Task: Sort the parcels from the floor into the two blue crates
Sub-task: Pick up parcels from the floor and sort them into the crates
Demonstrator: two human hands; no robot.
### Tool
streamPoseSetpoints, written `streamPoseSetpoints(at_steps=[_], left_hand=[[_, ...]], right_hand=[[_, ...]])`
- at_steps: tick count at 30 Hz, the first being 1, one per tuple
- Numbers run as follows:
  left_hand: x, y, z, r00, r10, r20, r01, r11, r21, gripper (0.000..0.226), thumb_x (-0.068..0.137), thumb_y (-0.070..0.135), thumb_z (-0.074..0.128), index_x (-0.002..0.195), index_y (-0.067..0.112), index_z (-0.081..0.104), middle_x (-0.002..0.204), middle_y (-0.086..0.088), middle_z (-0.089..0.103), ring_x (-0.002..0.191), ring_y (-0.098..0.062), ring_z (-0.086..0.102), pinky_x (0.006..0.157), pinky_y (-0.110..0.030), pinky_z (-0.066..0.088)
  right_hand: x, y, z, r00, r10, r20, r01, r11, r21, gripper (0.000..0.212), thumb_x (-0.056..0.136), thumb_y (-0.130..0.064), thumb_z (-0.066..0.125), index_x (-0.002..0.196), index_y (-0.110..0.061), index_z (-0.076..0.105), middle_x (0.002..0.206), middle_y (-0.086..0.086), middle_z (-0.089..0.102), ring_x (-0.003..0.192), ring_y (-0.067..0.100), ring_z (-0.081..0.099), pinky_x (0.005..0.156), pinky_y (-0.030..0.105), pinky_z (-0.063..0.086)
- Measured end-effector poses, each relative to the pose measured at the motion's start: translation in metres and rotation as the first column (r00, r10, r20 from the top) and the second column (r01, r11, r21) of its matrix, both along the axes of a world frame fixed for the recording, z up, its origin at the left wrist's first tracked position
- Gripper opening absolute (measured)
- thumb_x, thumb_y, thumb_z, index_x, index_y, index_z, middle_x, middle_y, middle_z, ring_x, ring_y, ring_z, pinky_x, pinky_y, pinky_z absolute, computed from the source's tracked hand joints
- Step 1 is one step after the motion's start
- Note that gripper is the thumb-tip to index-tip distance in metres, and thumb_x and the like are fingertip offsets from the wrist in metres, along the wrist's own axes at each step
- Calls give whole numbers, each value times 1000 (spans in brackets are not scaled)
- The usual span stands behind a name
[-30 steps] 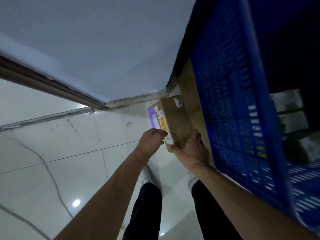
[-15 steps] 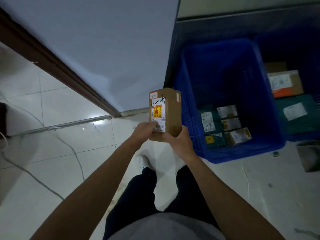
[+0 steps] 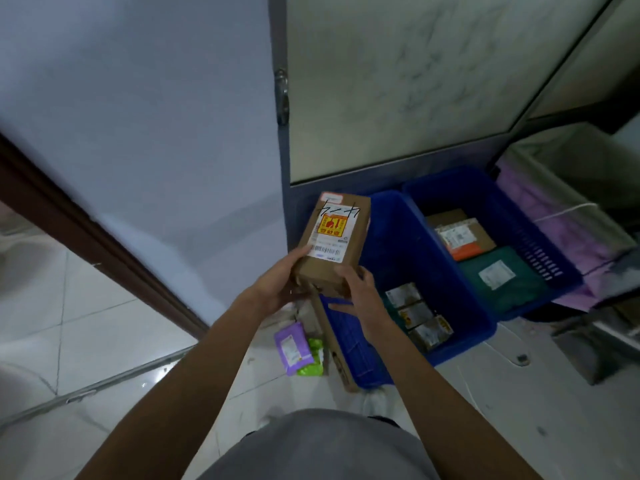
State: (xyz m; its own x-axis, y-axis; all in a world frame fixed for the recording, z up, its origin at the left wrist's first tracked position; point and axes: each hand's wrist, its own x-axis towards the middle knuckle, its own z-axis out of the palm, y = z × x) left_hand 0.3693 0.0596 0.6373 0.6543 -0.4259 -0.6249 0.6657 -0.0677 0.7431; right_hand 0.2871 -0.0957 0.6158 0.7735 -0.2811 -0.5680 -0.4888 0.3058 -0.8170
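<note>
A big pale wall stood on the left, and a shiny tiled floor lay below it. Two blue crates sat side by side on the floor by a glass door. The left crate held a few small parcels in its near end. The right crate held a brown parcel and a dark green parcel.

The box was up in the air, in front of the left crate's left side. It was tilted, with its label face (a yellow and red sticker and a barcode) turned up. Both hands gripped its low end. The left hand had its thumb laid on the label face and its fingers curled under the box. The right hand had its fingers curled round the low right corner.

A flat card leaned on the left crate. Just beside it, a purple pack and a green pack lay on the floor, touching.
</note>
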Motion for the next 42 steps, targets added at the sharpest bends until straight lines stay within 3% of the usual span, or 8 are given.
streamPoseSetpoints(at_steps=[5,10,15,19,22,32,37,42], left_hand=[[-1,-31,13,998,-22,64,23,1000,-8,54,84,60,67,125,26,61,111,-4,75,107,-22,68,94,-39,55],[-3,-63,9,996,-7,94,4,999,32,54,74,65,74,112,27,65,112,-3,73,108,-22,68,96,-42,55],[9,-69,7,993,52,107,-53,999,1,62,70,53,84,119,18,66,110,-7,75,105,-25,71,88,-40,60],[24,-64,6,984,38,172,-36,999,-13,70,68,54,85,114,4,68,106,-16,75,97,-28,74,79,-36,62],[36,-66,8,968,65,242,-68,998,4,81,63,60,86,125,12,65,112,-9,75,97,-22,74,76,-33,61],[45,-152,2,949,176,261,-192,981,38,89,60,69,81,131,19,61,112,-3,75,100,-21,74,79,-36,62],[32,-223,-10,878,396,270,-434,895,97,36,87,50,71,97,17,59,96,-4,74,91,-19,73,82,-35,59],[20,-260,-32,887,375,268,-444,852,276,57,91,60,60,130,19,51,120,-1,68,104,-17,68,91,-39,57]], right_hand=[[-1,-18,8,979,-196,56,185,970,161,97,68,-50,84,147,-18,37,132,10,60,108,27,69,76,37,61],[-6,-27,17,979,-147,141,125,980,156,56,82,-48,77,130,-25,60,125,2,70,116,20,64,95,37,53],[-11,-45,24,977,-196,80,190,978,80,109,68,-59,84,153,-17,29,132,7,63,111,20,67,91,35,56],[-21,-83,32,944,-328,45,329,944,-19,103,87,-49,74,161,-24,8,150,11,45,121,26,59,105,46,49],[-25,-114,41,936,-343,77,350,931,-100,88,93,-48,68,160,-30,15,152,6,44,125,26,55,111,48,43],[23,-228,35,991,-54,118,86,957,-278,38,100,-51,50,135,-36,51,135,-4,57,122,19,56,106,43,47],[41,-294,16,992,121,43,-105,958,-267,24,103,-39,50,127,-37,50,132,-4,57,120,19,56,105,42,47],[53,-338,0,971,239,-29,-238,938,-253,25,104,-36,52,129,-35,48,131,-4,56,117,17,57,92,33,48]])
